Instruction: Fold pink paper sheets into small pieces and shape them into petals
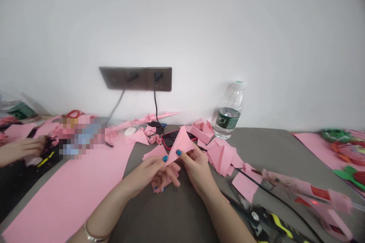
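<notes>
A folded triangle of pink paper [180, 145] is held up between both hands, its tip pointing upward. My left hand [156, 170] pinches its lower left corner between thumb and finger, the other fingers loosely curled below. My right hand [196, 167] grips the right side, thumb pressed on the front and fingers behind it. Under and behind the hands lie more pink paper pieces [155, 152], partly hidden. Just beyond the triangle, a phone with a red edge [169, 140] lies on the table, partly covered.
Right of my hands lie folded pink papers [222, 155], wire strippers [256, 218] and a pink glue gun [308, 191] with its black cable. A water bottle [228, 112] stands by the wall. At left are a large pink sheet [71, 190] and another person's hand [24, 150].
</notes>
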The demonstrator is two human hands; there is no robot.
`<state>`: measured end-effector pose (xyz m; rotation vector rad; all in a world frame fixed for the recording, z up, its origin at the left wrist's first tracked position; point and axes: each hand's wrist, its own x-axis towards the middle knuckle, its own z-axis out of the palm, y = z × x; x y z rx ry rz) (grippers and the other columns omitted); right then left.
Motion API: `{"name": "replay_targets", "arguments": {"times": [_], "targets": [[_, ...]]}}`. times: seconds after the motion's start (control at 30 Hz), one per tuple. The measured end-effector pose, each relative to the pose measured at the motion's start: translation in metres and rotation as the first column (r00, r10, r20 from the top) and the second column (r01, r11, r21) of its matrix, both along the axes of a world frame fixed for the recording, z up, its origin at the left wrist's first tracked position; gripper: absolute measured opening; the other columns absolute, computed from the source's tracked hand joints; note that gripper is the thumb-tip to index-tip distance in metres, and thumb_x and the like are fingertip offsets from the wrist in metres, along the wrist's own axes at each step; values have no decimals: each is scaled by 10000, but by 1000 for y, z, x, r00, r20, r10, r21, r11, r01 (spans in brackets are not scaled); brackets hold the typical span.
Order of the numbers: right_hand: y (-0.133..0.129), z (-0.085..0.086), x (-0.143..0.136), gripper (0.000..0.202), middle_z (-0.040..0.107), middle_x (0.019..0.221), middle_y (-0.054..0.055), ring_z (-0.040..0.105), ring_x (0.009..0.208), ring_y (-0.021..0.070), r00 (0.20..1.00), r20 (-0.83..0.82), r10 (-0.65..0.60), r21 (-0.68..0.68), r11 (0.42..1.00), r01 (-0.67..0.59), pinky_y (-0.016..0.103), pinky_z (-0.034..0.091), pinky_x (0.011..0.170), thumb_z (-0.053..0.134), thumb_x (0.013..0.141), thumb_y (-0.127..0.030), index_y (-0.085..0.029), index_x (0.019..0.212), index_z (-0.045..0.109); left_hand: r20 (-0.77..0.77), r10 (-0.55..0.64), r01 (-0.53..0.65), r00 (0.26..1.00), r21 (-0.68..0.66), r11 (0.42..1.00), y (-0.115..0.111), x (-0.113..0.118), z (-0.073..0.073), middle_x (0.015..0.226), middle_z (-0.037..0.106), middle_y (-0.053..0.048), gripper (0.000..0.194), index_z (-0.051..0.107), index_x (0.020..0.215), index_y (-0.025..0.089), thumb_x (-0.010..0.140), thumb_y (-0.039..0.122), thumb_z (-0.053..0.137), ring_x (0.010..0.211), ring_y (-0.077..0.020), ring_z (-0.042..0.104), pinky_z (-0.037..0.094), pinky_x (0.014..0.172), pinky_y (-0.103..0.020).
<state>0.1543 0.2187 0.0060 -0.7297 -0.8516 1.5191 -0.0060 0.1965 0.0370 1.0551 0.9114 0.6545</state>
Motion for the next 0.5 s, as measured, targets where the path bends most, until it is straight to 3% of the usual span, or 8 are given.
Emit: {"name": "replay_targets", "arguments": {"times": [0.23,0.5], "targets": [[1,-2,0,287,658,747,-1,570,660,147,999,40,-27,-51,998,29,254,457,620,788,689,-314,-176,895,644,-15,21,-20,1000,38,999,0,0,-7,724,758,-137,461,669,835,104,900,528,500,396,-80,524,357,371,-168],[0,-3,-2,296,535,561,-42,451,493,102,990,132,-45,-11,999,47,232,356,478,744,740,-422,-173,723,585,-10,45,-45,999,67,997,1,-1,-6,695,753,-132,449,654,804,107,915,510,491,382,-82,515,355,357,-166]]}}
